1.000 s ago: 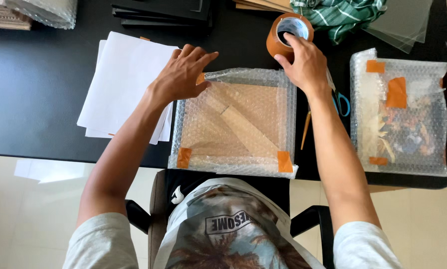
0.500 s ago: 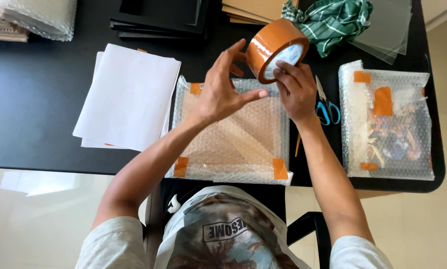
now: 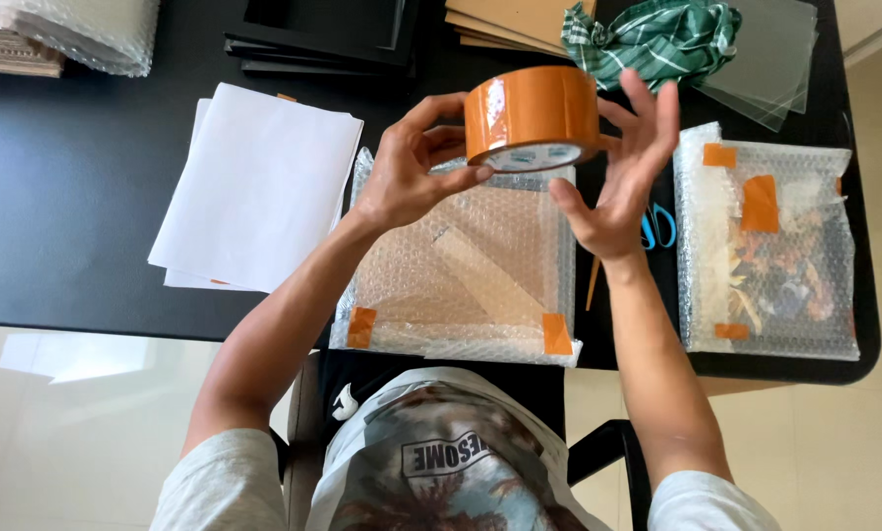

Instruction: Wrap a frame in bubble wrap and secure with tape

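I hold a roll of orange packing tape [image 3: 531, 115] up in the air between both hands, above a bubble-wrapped flat package [image 3: 461, 265] that lies on the black table [image 3: 67, 197]. My left hand [image 3: 411, 167] grips the roll's left side with thumb and fingers. My right hand [image 3: 623, 167] touches its right side, fingers spread. The package has orange tape tabs at its near corners.
A stack of white paper sheets [image 3: 259, 182] lies left of the package. A second taped bubble-wrapped package [image 3: 770, 246] sits at the right, blue-handled scissors [image 3: 657, 226] beside it. Black frames [image 3: 323, 34], cardboard, a green checked cloth [image 3: 652, 39] and clear sheets lie at the back.
The tape roll was on the table under my right hand; both hands have lifted it above the package, and my left hand left the package for the roll.
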